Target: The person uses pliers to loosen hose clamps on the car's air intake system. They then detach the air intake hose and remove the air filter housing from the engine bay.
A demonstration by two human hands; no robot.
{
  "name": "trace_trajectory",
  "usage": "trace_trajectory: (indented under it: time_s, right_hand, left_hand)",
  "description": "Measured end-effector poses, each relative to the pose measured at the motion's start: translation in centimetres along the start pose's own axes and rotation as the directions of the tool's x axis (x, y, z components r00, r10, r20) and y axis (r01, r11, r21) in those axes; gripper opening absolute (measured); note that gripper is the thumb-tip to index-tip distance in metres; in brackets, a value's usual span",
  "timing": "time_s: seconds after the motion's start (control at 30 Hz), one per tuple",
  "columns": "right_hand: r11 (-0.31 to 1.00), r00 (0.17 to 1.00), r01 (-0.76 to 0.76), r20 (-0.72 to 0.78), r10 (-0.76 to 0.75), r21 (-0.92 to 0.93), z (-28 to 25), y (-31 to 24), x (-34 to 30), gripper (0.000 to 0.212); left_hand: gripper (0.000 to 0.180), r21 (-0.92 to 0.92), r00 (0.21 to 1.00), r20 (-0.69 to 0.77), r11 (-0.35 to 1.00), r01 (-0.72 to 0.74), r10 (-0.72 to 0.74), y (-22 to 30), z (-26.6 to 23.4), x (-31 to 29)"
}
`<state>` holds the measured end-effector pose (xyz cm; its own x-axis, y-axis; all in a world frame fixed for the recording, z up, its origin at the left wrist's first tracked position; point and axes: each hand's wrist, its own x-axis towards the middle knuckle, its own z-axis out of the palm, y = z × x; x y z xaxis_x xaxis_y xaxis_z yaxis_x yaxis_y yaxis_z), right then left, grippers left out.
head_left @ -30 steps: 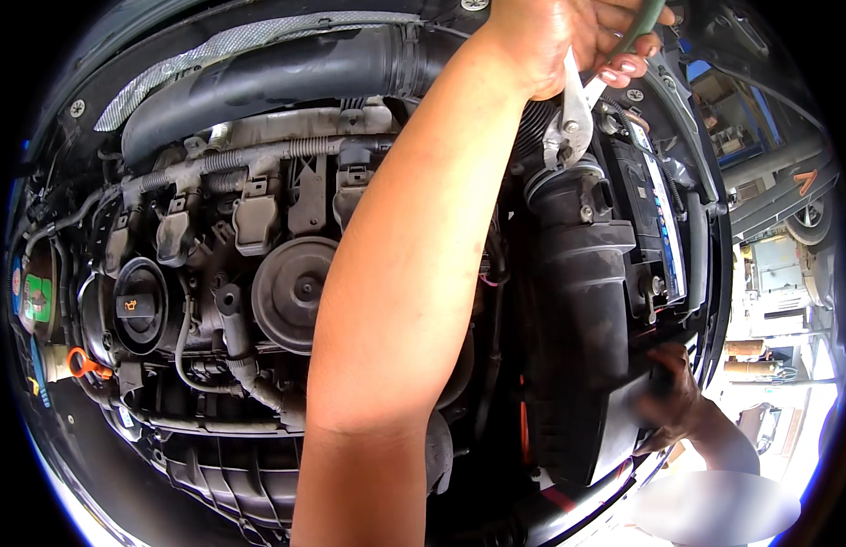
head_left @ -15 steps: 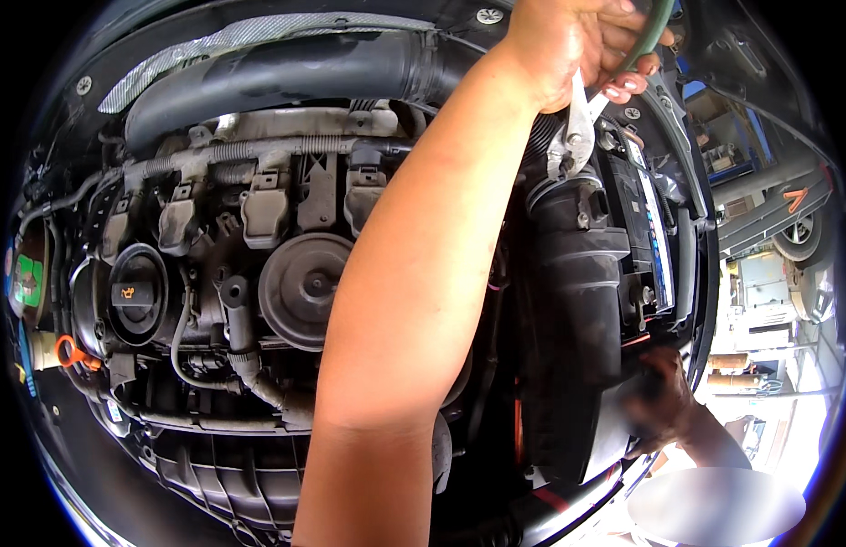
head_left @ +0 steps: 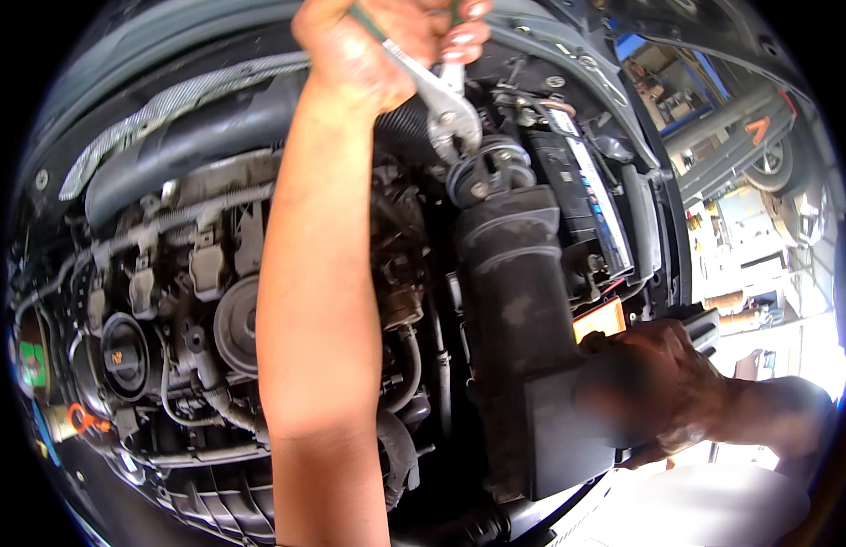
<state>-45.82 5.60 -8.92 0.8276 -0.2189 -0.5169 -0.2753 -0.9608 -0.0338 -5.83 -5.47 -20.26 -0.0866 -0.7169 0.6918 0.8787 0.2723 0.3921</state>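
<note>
My left hand (head_left: pixel 395 46) reaches up at the top and is closed round a pair of pliers (head_left: pixel 452 118) with green handles. The jaws point down toward me at a round metal clamp (head_left: pixel 482 187) on the end of a thick black air duct (head_left: pixel 514 283); whether they grip it I cannot tell. Beside the jaws lies a ribbed black hose (head_left: pixel 403 128). My right hand is out of view. At the right a co-worker's hand (head_left: pixel 678 383), partly blurred, is on the black housing (head_left: pixel 569 438) at the duct's lower end.
The engine's ignition coils (head_left: pixel 207 269), oil cap (head_left: pixel 124 354) and orange dipstick ring (head_left: pixel 83 419) lie left of my arm. A battery (head_left: pixel 569 201) stands right of the duct. An orange panel (head_left: pixel 601 319) shows above the co-worker's hand.
The view has shifted, and the engine parts sit farther left in it. The co-worker's arm reaches farther in, and the orange panel has come into sight. My left hand still holds the pliers.
</note>
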Motion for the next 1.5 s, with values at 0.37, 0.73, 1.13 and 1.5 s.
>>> trace_trajectory:
  time_s: [0.37,0.73,1.13,1.5]
  right_hand:
    - [0.984,0.986,0.169,0.008,-0.168,-0.057,4.2,3.3,1.6,0.098]
    - [0.973,0.938,0.229,-0.259,-0.232,-0.041,9.6,5.8,-0.5,0.098]
    - [0.844,0.590,0.479,-0.800,-0.107,0.241,6.5,9.2,0.2,0.118]
    - [0.842,0.176,0.263,-0.882,0.437,0.470,-12.4,6.8,16.3,0.124]
  left_hand:
    - [0.077,0.209,0.995,0.067,0.976,0.060,-0.076,-2.4,1.5,1.3]
    - [0.073,0.245,0.988,-0.034,0.958,0.152,-0.148,-3.0,4.1,1.6]
    - [0.066,0.496,0.967,-0.094,0.831,0.250,-0.235,-5.2,7.1,5.0]
    - [0.071,0.513,0.980,-0.186,0.858,0.035,0.072,-5.3,6.3,5.4]
